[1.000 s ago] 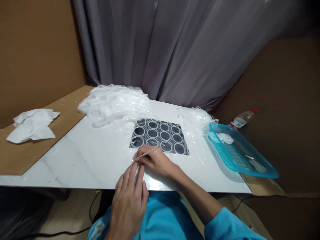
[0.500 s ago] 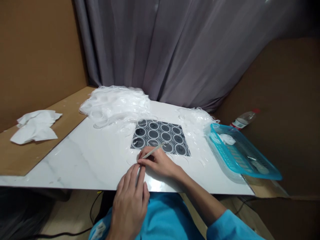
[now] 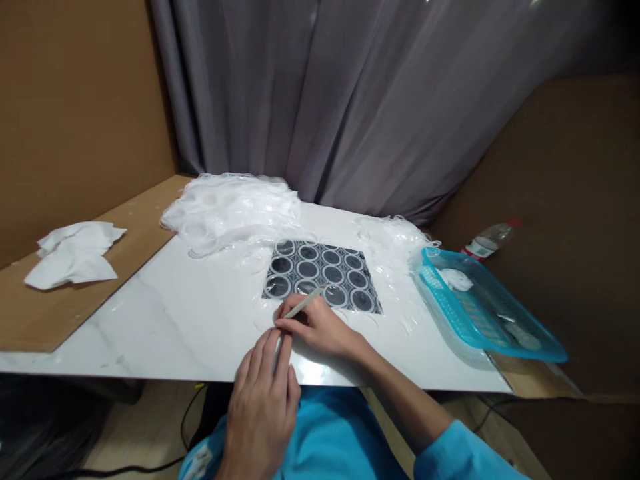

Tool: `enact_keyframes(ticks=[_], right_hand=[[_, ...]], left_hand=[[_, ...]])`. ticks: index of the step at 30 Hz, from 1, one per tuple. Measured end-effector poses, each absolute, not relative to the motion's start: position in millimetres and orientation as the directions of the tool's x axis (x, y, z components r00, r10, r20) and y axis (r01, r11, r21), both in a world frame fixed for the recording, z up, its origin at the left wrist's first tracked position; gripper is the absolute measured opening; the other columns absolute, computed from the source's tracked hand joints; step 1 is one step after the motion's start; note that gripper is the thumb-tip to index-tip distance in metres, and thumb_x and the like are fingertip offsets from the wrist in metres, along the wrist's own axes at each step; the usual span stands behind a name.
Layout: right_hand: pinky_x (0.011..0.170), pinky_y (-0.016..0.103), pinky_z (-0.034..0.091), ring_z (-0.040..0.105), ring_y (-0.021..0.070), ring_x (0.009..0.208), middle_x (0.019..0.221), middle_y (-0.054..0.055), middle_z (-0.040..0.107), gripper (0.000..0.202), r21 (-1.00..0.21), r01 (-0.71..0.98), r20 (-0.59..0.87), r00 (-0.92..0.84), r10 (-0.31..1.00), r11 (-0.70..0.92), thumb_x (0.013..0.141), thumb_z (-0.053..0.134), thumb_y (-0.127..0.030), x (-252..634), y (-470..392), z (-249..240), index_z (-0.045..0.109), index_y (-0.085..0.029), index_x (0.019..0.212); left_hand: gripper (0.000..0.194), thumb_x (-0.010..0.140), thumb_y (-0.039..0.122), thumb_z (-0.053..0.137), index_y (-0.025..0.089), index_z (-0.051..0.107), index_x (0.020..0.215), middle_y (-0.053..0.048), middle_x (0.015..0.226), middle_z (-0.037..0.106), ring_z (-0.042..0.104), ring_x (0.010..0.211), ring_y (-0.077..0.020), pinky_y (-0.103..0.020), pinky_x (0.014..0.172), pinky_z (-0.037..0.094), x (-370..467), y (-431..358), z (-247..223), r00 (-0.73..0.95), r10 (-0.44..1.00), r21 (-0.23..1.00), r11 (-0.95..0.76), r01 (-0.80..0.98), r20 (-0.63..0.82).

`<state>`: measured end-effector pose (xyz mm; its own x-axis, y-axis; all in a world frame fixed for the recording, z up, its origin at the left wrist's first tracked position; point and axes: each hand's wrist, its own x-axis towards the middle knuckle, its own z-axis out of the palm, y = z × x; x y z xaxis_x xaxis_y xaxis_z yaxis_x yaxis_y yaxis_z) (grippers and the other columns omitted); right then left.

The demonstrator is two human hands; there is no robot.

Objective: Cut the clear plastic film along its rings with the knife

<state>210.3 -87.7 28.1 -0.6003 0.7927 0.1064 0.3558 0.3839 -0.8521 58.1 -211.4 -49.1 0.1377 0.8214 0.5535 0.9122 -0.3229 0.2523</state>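
Observation:
My right hand (image 3: 317, 323) is closed in a pinch around a thin pale stick (image 3: 306, 302), which slants up and to the right over the front edge of a dark patterned mat (image 3: 333, 273). The mat bears rows of light rings. Just in front, my left hand (image 3: 265, 387) lies over the table's front edge, fingers pointing forward and close together. A narrow pale strip shows between its fingers; whether they grip it I cannot tell. The fingertips of both hands nearly touch. Thin clear rings lie on the table around the mat.
A large heap of white, clear-edged pieces (image 3: 235, 210) stands behind at left, a smaller heap (image 3: 395, 240) at right. On the right are a blue basket (image 3: 500, 307) and a bottle (image 3: 490, 240). Crumpled white tissue (image 3: 75, 257) lies on cardboard at left. A curtain hangs behind.

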Motion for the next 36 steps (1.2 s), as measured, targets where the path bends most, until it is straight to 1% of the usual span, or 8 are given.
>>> enact_keyframes(ticks=[8,12,16,20,26,30,34,36], right_hand=[[0.084,0.032,0.054,0.072,0.0197,0.091,0.101,0.005,0.078,0.015,-0.853,0.34,0.122,-0.608,0.784,0.396,0.105,0.072,-0.027,211,-89,28,0.076,-0.02,0.092],[0.084,0.032,0.054,0.072,0.0192,0.091,0.101,0.005,0.078,0.016,-0.858,0.338,0.118,-0.603,0.789,0.386,0.105,0.071,-0.026,211,-90,29,0.075,-0.02,0.091],[0.084,0.032,0.055,0.072,0.0195,0.092,0.102,0.005,0.077,0.015,-0.857,0.345,0.108,-0.607,0.788,0.383,0.106,0.071,-0.027,213,-90,28,0.075,-0.02,0.093],[0.085,0.032,0.056,0.072,0.0203,0.094,0.104,0.006,0.077,0.013,-0.834,0.337,0.146,-0.63,0.763,0.437,0.107,0.07,-0.028,214,-88,26,0.075,-0.02,0.097],[0.091,0.035,0.057,0.072,0.0219,0.098,0.105,0.007,0.077,0.016,-0.74,0.288,0.271,-0.7,0.661,0.608,0.11,0.066,-0.028,217,-84,17,0.074,-0.021,0.099],[0.093,0.036,0.058,0.073,0.0223,0.101,0.106,0.008,0.077,0.016,-0.68,0.272,0.341,-0.705,0.622,0.68,0.112,0.062,-0.026,218,-83,7,0.074,-0.022,0.101],[0.091,0.034,0.058,0.071,0.0218,0.102,0.109,0.009,0.076,0.02,-0.572,0.307,0.367,-0.734,0.571,0.761,0.113,0.056,-0.022,218,-82,4,0.073,-0.021,0.104],[0.089,0.033,0.057,0.07,0.0216,0.102,0.109,0.009,0.075,0.016,-0.507,0.326,0.368,-0.756,0.542,0.798,0.112,0.057,-0.022,216,-80,6,0.072,-0.021,0.106]], left_hand=[[0.048,0.107,0.015,0.049,0.01,0.061,0.154,-0.021,0.155,0.066,0.062,0.142,-0.0354,-0.051,0.116,0.047,58,-211,-48,0.158,0.816,0.225,-0.331,0.916,0.556],[0.049,0.107,0.014,0.049,0.012,0.06,0.154,-0.019,0.156,0.065,0.062,0.142,-0.0345,-0.051,0.117,0.046,58,-211,-49,0.154,0.821,0.232,-0.327,0.916,0.55],[0.049,0.107,0.015,0.05,0.01,0.06,0.154,-0.02,0.156,0.065,0.062,0.142,-0.0351,-0.051,0.118,0.046,58,-212,-51,0.158,0.818,0.228,-0.331,0.916,0.553],[0.049,0.107,0.015,0.05,0.01,0.06,0.155,-0.019,0.155,0.065,0.062,0.142,-0.0346,-0.05,0.119,0.045,57,-211,-51,0.156,0.812,0.22,-0.329,0.918,0.563],[0.045,0.107,0.016,0.051,0.01,0.064,0.15,-0.019,0.154,0.066,0.063,0.141,-0.0349,-0.05,0.119,0.046,58,-211,-51,0.162,0.805,0.206,-0.332,0.921,0.571],[0.044,0.107,0.016,0.05,0.009,0.065,0.148,-0.02,0.154,0.066,0.064,0.14,-0.0351,-0.051,0.116,0.048,58,-211,-51,0.156,0.808,0.21,-0.326,0.922,0.568],[0.048,0.107,0.015,0.05,0.009,0.061,0.153,-0.021,0.155,0.065,0.064,0.14,-0.0352,-0.05,0.115,0.048,59,-210,-51,0.153,0.803,0.222,-0.333,0.917,0.575],[0.048,0.106,0.015,0.05,0.01,0.062,0.152,-0.022,0.154,0.065,0.065,0.14,-0.0357,-0.051,0.115,0.049,59,-210,-52,0.147,0.8,0.22,-0.329,0.919,0.582]])
